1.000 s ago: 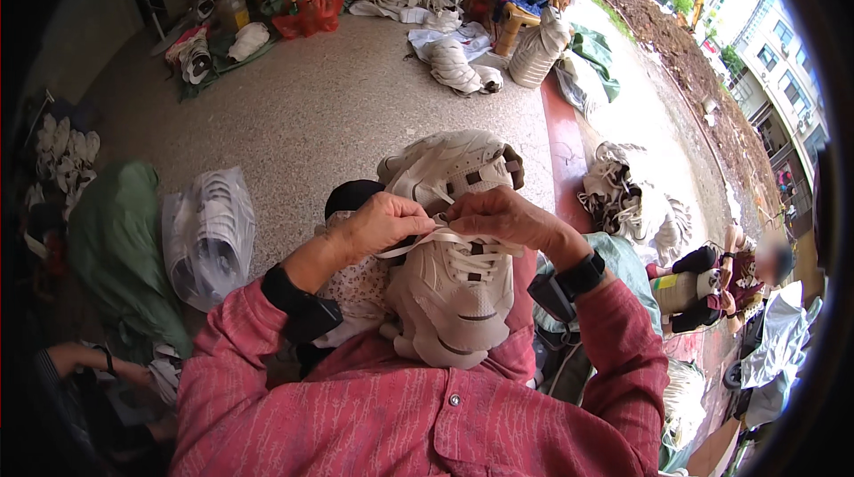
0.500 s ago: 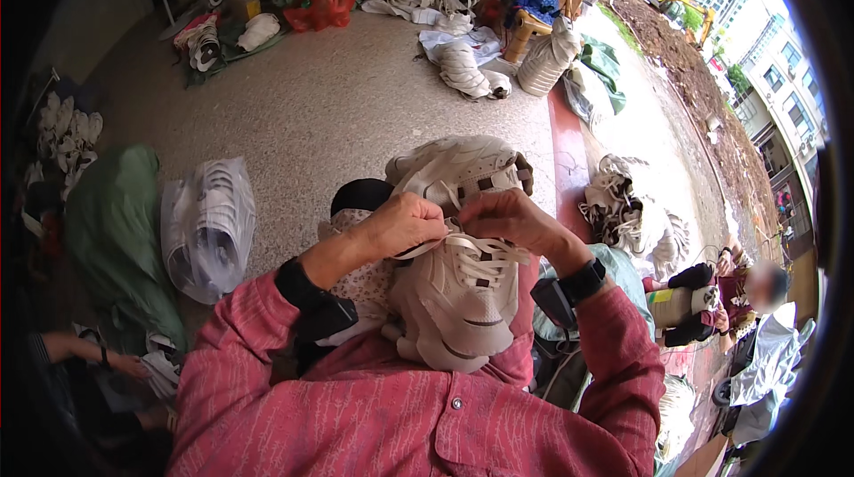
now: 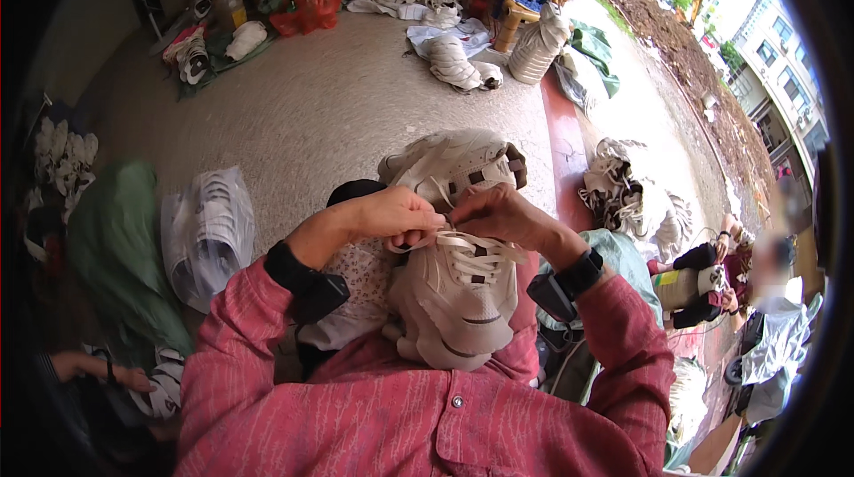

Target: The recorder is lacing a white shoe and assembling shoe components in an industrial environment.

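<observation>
Left hand (image 3: 391, 214): closed, fingers curled, thumb and fingertips pinching a pale shoelace (image 3: 452, 239) at the collar end of the near shoe upper
Right hand (image 3: 509, 215): closed, thumb and forefinger drawn together just beside the left fingertips, at the same lacing; what lies inside the pinch is too small to tell
Near shoe upper (image 3: 427, 299): off-white, mesh toe, directly below both hands, on the person's lap, toe toward the body, lace crossing its eyelet rows
Far shoe uppers (image 3: 463, 159): off-white with dark patches, nested together, just beyond both hands
Floral-print cloth (image 3: 360, 281): small dark pattern on pale ground, below the left hand, beside the near upper
Wristbands, black, each with a dark box-shaped device: one behind the left hand (image 3: 316, 290), one behind the right hand (image 3: 553, 295)
Clear plastic bag (image 3: 209, 237): stacked pale uppers inside, on the floor, left of the left hand
Green sack (image 3: 120, 250): farther left of the left hand, past the clear bag
Heap of uppers (image 3: 632, 197): off-white and dark, right of the right hand
Co-worker (image 3: 703, 286): seated, well apart, farther right of the right hand
Red plastic bag (image 3: 311, 10): on the floor, far beyond the left hand
Bamboo chair (image 3: 527, 19): blue cloth on it, far beyond the right hand
</observation>
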Demonstrator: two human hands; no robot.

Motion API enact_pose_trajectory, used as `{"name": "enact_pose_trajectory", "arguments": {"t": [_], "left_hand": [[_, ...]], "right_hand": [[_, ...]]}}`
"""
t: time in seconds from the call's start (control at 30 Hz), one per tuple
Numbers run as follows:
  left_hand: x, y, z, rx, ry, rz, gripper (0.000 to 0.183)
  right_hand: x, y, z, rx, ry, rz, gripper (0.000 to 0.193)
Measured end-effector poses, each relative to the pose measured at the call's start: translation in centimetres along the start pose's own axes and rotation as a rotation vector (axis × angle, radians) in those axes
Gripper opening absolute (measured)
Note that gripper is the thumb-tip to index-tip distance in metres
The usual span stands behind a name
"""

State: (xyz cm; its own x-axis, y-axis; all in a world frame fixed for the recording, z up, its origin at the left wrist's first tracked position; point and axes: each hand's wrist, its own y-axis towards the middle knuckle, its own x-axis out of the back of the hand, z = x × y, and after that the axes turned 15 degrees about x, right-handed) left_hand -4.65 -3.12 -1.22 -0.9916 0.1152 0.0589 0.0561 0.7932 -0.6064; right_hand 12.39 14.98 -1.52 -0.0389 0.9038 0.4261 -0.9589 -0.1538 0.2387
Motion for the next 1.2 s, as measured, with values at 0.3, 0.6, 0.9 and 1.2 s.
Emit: {"name": "enact_pose_trajectory", "arguments": {"t": [0.3, 0.6, 0.9, 1.2], "left_hand": [[-1.3, 0.4, -0.4, -0.094, 0.081, -0.157, 0.022], [-2.8, -0.4, -2.9, -0.704, 0.548, -0.489, 0.018], [-3.3, -0.9, -3.8, -0.596, 0.677, -0.453, 0.014], [-1.0, 0.7, -3.5, -0.34, 0.48, -0.095, 0.025]], "right_hand": [[-0.3, 0.0, 0.5, -0.069, -0.104, -0.03, 0.013], [-0.5, 0.4, 1.4, -0.117, -0.157, 0.008, 0.022], [-0.4, 0.5, 0.5, -0.193, -0.14, 0.022, 0.022], [5.0, -1.2, 4.1, -0.076, -0.994, 0.139, 0.011]]}}
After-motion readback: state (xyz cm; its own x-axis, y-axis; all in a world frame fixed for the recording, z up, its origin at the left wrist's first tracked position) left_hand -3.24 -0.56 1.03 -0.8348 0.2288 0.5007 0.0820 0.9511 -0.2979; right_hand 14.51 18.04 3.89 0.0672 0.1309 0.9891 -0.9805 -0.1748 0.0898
